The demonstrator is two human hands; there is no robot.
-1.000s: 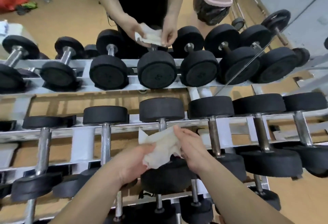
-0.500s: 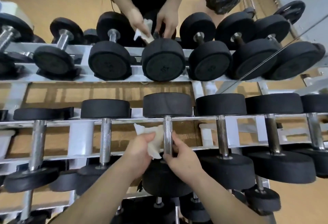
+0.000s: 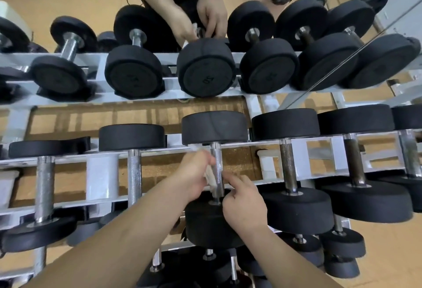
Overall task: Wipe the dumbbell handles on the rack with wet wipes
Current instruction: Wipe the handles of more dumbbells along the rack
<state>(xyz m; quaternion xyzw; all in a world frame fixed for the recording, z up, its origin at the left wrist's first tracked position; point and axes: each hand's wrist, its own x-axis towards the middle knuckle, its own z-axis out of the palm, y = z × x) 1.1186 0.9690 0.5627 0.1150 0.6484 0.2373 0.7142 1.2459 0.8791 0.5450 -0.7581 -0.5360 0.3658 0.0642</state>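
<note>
Matt black rubber dumbbell heads (image 3: 214, 127), shiny knurled metal handles (image 3: 134, 173), white-painted metal rack (image 3: 101, 180).

Left forearm enters from 7 o'clock and runs toward 1 o'clock. Left hand (image 3: 194, 173) sits just below centre, blurred, its fingers (image 3: 205, 158) curled round a wet wipe (image 3: 211, 182). Right forearm enters from 5 o'clock. Right hand (image 3: 244, 205) lies at 4 o'clock of the left, just beside it, knuckles up, index finger extended toward 11 o'clock, the rest curled. Its grip is unclear.
</note>
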